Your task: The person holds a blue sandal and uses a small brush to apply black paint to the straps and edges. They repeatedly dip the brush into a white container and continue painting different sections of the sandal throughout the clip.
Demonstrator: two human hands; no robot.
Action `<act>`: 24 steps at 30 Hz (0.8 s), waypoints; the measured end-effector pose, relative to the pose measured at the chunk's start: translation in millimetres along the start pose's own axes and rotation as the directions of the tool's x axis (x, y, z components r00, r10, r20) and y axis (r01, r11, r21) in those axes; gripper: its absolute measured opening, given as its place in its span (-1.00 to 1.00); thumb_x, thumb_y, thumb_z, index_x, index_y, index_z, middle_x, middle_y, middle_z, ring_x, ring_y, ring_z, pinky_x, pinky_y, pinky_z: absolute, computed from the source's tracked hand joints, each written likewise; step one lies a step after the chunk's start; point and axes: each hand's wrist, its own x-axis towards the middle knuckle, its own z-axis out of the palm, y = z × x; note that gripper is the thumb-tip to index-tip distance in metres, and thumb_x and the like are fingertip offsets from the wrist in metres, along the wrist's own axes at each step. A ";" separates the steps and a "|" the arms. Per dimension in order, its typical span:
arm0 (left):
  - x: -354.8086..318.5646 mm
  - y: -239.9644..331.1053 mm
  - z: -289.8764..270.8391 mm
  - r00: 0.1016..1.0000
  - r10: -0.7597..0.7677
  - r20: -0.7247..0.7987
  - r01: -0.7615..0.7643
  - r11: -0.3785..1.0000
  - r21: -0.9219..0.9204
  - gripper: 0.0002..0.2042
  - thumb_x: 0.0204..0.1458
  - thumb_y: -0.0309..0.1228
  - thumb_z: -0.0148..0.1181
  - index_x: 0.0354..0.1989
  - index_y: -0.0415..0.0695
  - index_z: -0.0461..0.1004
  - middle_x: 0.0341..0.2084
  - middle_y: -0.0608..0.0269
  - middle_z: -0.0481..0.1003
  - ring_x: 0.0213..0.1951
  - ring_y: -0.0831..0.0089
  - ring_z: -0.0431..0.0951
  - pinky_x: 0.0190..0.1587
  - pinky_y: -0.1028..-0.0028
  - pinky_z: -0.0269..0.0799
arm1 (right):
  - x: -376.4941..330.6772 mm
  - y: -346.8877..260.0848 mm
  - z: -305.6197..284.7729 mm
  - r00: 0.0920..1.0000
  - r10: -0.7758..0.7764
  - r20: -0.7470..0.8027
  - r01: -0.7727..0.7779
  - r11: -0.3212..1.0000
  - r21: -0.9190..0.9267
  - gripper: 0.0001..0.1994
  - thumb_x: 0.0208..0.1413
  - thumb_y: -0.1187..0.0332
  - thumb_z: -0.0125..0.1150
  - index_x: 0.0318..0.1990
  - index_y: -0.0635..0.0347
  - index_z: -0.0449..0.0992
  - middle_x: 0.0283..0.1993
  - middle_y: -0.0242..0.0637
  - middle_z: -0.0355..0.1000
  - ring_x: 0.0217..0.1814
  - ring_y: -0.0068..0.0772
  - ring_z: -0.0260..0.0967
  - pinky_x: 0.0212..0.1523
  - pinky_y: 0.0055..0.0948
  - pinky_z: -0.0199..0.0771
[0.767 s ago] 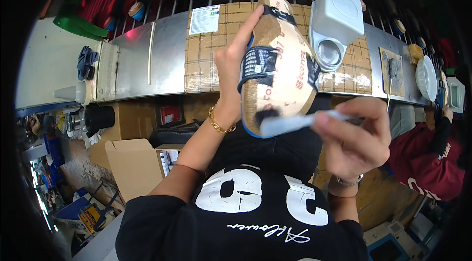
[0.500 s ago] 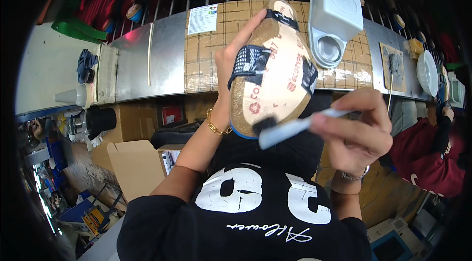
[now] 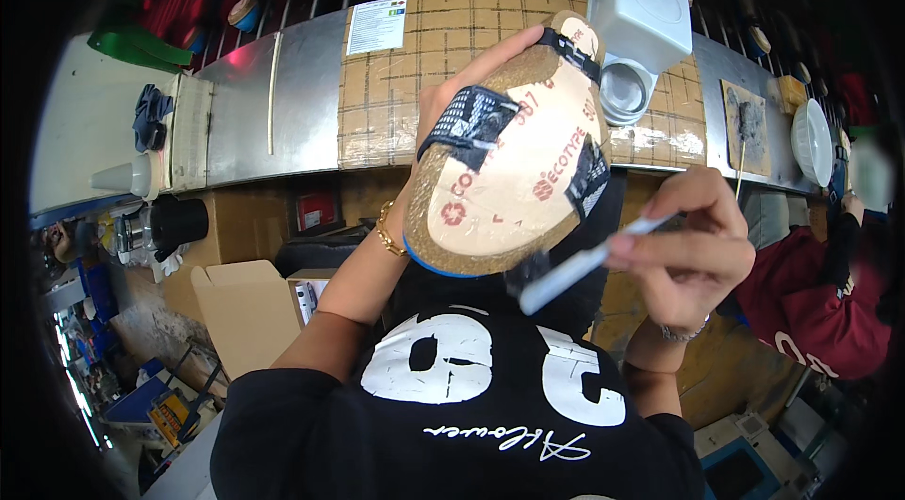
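My left hand (image 3: 441, 102) clasped the cream-and-brown, sole-up shoe (image 3: 509, 161); my right hand (image 3: 693, 250) pinched a pale plastic, dark-tipped brush (image 3: 573, 275) beside its near edge, apparently for edge-brushing, the next stroke likely needing steady support.

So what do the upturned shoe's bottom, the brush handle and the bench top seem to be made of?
The shoe bottom looks like pressed fibreboard: matte cream in the middle, grainy speckled tan around it. The brush handle is probably smooth plastic, being pale and evenly coloured, though blur leaves that open. The bench top seems to be metal, perhaps steel: bare grey with shiny reflections.
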 end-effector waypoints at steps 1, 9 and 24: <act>1.1 0.9 -0.1 1.000 -0.009 0.005 0.009 1.000 0.012 -0.39 0.00 -0.41 0.38 0.32 0.02 0.44 0.03 0.18 0.63 -0.10 0.48 0.69 -0.03 0.49 0.61 | -0.7 1.4 -0.7 0.999 -0.044 -0.004 0.044 0.997 0.067 -0.69 -0.39 0.46 0.58 -0.35 -0.08 0.80 -0.37 -0.40 0.45 -0.37 -0.55 0.32 -0.36 -0.58 0.21; -1.3 9.2 2.4 0.994 -0.110 0.027 0.112 0.988 -0.104 -0.38 0.01 -0.44 0.38 0.33 0.03 0.43 0.11 0.18 0.58 0.03 0.46 0.63 0.10 0.48 0.55 | -0.5 3.6 -5.6 1.000 0.011 -0.029 -0.008 0.992 0.125 -0.73 -0.31 0.47 0.60 -0.33 -0.05 0.80 -0.34 -0.38 0.46 -0.36 -0.58 0.34 -0.41 -0.67 0.17; -29.1 -42.0 -18.9 0.973 -0.211 0.091 0.176 0.425 -0.888 0.00 -0.21 0.02 0.59 0.43 0.00 0.18 0.33 0.18 0.32 0.34 0.23 0.33 0.44 0.13 0.20 | -2.4 92.7 -55.6 0.919 0.323 -0.225 -0.340 0.939 -0.042 -0.85 0.15 0.47 0.37 -0.14 0.28 0.70 -0.32 -0.40 0.52 -0.23 -0.62 0.35 -0.21 -0.60 0.29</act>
